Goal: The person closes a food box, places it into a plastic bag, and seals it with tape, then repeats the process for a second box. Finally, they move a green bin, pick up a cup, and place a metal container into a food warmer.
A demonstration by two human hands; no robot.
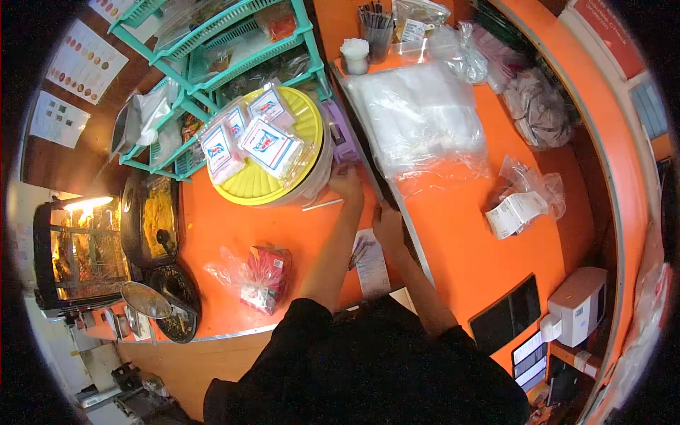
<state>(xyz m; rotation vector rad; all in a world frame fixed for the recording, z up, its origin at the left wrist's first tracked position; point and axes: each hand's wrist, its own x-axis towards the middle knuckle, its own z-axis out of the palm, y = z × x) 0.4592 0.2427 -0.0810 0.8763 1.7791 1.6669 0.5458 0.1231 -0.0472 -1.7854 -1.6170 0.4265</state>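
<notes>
My left hand [347, 183] reaches to the right side of a round tub with a yellow lid [234, 190], beside a purple object [343, 134]. Its fingers are partly hidden, and I cannot make out what they touch. On the lid lie several clear packets [271, 145] with blue and red print. My right hand [387, 225] is at the metal-edged divider of the orange counter [453, 234], its fingers too unclear to read. A paper slip [371, 263] lies below it, between my forearms. A thin white stick [322, 205] lies under my left hand.
Teal racks [212, 35] stand behind the tub. A tied bag with a red box [267, 278] is at the left, near a lit glass cabinet [86, 248] and pans. Clear bags [418, 117], a bag with a receipt [516, 212], a dark tablet [506, 314] and a printer [577, 304] are rightward.
</notes>
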